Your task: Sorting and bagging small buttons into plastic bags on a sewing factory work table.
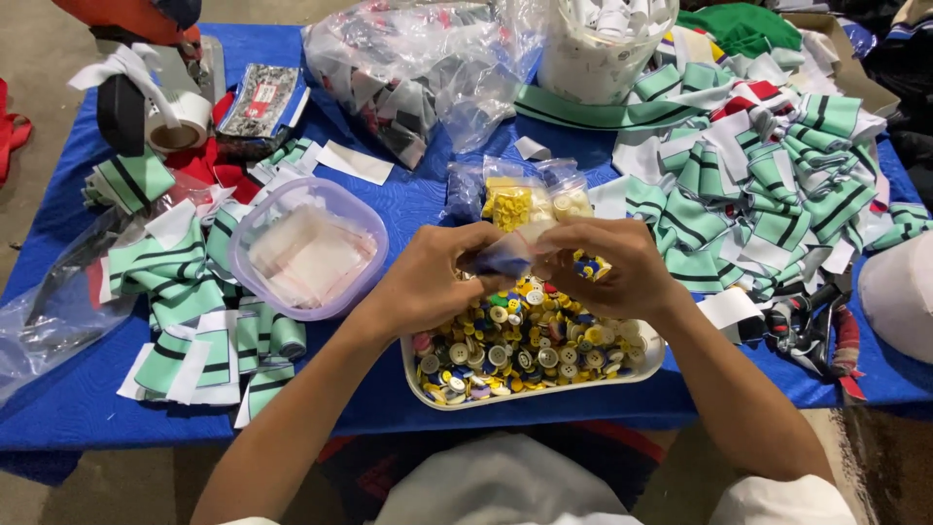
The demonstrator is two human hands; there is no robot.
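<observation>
My left hand [432, 282] and my right hand [612, 267] meet above a white tray [544, 391] heaped with several coloured buttons [520, 345]. Between their fingertips both hands pinch a small clear plastic bag [505, 258] holding something blue. Just behind the hands lie small clear bags of yellow and cream buttons [520, 204].
A lilac tub [260, 219] of white squares sits left of the tray. Green-and-white striped fabric pieces lie at left [185, 292] and piled at right [768, 185]. Big clear bags [408, 68], a white bucket [603, 49] and a tape roll [180, 122] stand at the back of the blue table [408, 190].
</observation>
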